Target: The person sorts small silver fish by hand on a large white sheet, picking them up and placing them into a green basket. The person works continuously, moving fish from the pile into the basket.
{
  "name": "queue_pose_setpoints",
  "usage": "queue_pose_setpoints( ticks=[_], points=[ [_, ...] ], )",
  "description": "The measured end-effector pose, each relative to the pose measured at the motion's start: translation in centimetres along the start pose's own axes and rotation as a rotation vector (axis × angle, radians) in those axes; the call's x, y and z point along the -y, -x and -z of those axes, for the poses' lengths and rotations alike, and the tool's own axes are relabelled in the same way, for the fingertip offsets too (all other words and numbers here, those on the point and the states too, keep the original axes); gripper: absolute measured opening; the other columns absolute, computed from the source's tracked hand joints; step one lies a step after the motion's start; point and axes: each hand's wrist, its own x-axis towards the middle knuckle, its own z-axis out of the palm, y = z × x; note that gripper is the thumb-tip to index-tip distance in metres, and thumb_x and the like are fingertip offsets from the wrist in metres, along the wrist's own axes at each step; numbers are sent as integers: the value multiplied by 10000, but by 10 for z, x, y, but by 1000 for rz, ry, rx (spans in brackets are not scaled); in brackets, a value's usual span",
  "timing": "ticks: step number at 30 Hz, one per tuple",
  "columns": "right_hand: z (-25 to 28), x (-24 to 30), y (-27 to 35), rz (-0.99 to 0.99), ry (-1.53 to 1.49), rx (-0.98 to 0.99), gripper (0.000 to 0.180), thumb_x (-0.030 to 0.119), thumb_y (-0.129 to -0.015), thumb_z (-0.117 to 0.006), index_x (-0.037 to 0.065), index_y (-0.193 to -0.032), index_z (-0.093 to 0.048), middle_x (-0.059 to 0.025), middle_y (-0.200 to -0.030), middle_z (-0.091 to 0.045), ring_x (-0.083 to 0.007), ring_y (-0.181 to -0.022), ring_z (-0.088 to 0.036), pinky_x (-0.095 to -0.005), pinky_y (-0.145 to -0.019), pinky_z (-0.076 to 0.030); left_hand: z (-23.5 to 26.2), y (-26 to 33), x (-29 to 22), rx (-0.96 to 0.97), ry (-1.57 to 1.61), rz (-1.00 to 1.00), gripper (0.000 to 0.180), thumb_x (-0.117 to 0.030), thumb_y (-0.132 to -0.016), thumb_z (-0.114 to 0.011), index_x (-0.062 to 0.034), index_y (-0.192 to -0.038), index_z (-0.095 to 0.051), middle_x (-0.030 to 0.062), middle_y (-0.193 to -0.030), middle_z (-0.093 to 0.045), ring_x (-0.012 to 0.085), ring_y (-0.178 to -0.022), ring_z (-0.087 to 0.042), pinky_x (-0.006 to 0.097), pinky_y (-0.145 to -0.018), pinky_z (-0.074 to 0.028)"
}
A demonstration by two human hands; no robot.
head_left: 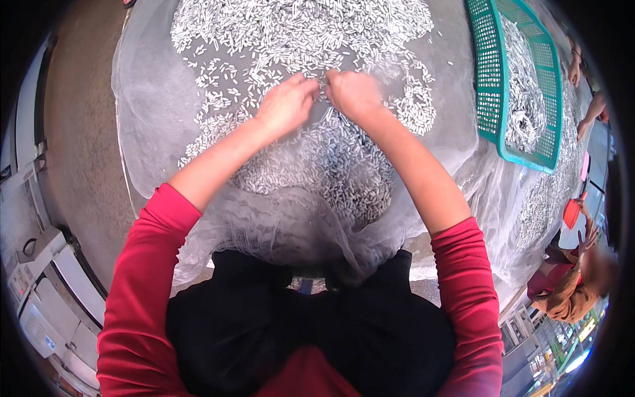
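Bright centre, bent edges, black fisheye rim, slight blur.

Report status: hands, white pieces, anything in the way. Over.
Left hand and right hand close together, both curled; grip unclear. White pieces beyond the hands, more heaped on the near side. Teal basket off right, clear of both hands.

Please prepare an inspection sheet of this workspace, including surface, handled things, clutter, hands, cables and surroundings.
Surface: pale mesh cloth, wrinkled near the person.
Handled things: small whitish elongated pieces, spread and heaped.
Clutter: green slotted basket at right, holding silvery-white material.
Hands: left hand and right hand close together, fingers curled; grip unclear.
Cables: nothing seen.
Surroundings: co-worker at right; pale equipment at left.
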Motion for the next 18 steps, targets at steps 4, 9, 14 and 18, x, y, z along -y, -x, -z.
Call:
queue_pose_setpoints(
  ticks=[4, 9, 14, 18],
  points=[
    [11, -29, 18, -115, -820, -57, 194, 172, -840, -530, 24, -945, -600, -128, -827, -671, -208, -756, -643, -337, -628, -500, -20, 5, -20, 92, -125, 105, 165, -176, -812, -570, -45, -896, -624, 144, -917, -601, 330, -881, -612, 429, -782, -495],
    [9, -70, 53, -166, -1905, 389, 299, 195, -818, -591, 40, -1071, -550, -86, -942, -586, -178, -747, -567, -260, -598, -450, -29, 1, -27, 188, -207, 132, 191, -227, -795, -624, -59, -883, -644, 134, -931, -624, 315, -893, -627, 422, -771, -500],
    [-18, -49, 58, -151, -1094, 204, 253, 256, -803, -652, 46, -943, -636, -77, -804, -648, -185, -670, -592, -307, -614, -479, -19, -1, -16, 265, -24, 215, 214, -255, -775, -669, -70, -882, -671, 122, -868, -677, 286, -821, -659, 374, -741, -513],
    [-25, -21, 59, -257, -334, 25, 221, 313, -770, -705, 103, -838, -696, -86, -729, -672, -243, -669, -638, -366, -653, -499, -1, 6, -2, 209, 195, 316, 218, -253, -785, -710, -63, -885, -672, 72, -786, -688, 185, -726, -656, 320, -688, -506]
  ],
)
